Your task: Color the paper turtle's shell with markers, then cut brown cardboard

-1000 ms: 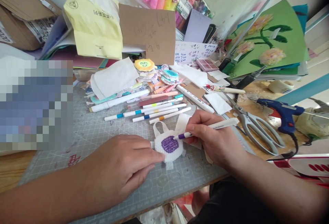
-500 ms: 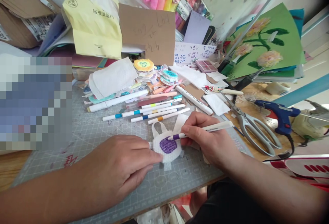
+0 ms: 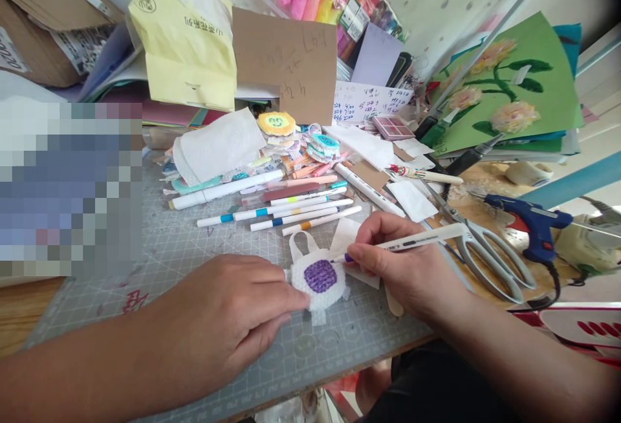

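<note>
A small white textured pad (image 3: 334,293) with a paper-like loop on top and a purple-coloured patch (image 3: 320,277) in its middle lies on the grey cutting mat (image 3: 295,371). My left hand (image 3: 237,310) rests palm down beside it, fingers closed together, the index fingertip pinning its left edge. In my right hand (image 3: 388,264) is a white marker pen (image 3: 417,238) with a purple end, pinched between thumb and fingers. Its tip is at the pad's upper right edge, just outside the purple; whether it touches is unclear.
Several coloured marker pens (image 3: 310,211) lie beyond the pad. Scissors (image 3: 490,261) and a blue glue gun (image 3: 526,216) sit on the right. Behind are white sheets (image 3: 218,148), a yellow paper bag (image 3: 187,54) and cardboard (image 3: 286,54). A blurred-out block covers the left.
The marker tip has moved off the purple patch toward the pad's upper right edge. Purple now fills more of the patch's upper part. The left hand stays on the pad; the view has shifted slightly.
</note>
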Demonstrator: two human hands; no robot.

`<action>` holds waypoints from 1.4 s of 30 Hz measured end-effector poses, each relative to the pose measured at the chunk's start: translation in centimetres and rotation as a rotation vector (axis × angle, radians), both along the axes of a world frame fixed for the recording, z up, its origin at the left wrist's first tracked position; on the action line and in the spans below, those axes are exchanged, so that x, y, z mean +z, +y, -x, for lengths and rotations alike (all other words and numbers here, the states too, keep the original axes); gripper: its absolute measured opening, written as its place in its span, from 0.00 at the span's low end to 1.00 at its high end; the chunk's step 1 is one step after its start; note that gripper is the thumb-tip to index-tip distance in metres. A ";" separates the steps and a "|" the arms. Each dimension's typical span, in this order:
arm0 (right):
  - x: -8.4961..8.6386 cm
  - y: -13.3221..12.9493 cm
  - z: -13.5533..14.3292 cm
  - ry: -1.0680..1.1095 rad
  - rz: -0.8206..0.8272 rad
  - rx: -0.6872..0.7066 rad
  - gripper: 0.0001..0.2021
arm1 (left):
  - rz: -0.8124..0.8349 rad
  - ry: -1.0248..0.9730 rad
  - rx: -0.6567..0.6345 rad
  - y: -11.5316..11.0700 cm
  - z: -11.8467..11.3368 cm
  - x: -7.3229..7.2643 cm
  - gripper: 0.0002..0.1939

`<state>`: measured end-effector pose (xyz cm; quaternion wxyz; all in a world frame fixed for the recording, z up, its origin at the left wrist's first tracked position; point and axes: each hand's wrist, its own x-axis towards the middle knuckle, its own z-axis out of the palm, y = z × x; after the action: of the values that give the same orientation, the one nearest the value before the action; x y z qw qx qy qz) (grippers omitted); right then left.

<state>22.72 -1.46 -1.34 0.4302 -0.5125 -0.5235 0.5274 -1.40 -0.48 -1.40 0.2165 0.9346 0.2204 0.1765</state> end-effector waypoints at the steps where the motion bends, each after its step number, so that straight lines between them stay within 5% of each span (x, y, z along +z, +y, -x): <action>1: 0.2 0.0 0.1 -0.050 -0.012 -0.003 0.09 | 0.001 -0.001 0.002 0.0 0.0 0.0 0.14; 12: 1.1 0.3 1.3 -0.309 -0.088 0.041 0.08 | 0.028 0.001 0.000 -0.1 0.0 0.0 0.13; 21: 0.2 0.1 0.2 -0.101 0.015 0.010 0.09 | 0.050 0.006 -0.015 0.1 -0.1 0.0 0.13; 36: 1.1 0.2 0.8 -0.311 -0.082 0.071 0.09 | 0.066 0.011 -0.014 0.1 0.0 0.0 0.13; 42: 1.1 0.1 0.5 -0.220 -0.021 0.074 0.09 | 0.050 0.009 -0.012 0.2 -0.1 0.1 0.14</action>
<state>22.18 -1.38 -0.22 0.3557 -0.5429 -0.5916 0.4782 -1.31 -0.31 -1.35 0.2398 0.9310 0.2200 0.1653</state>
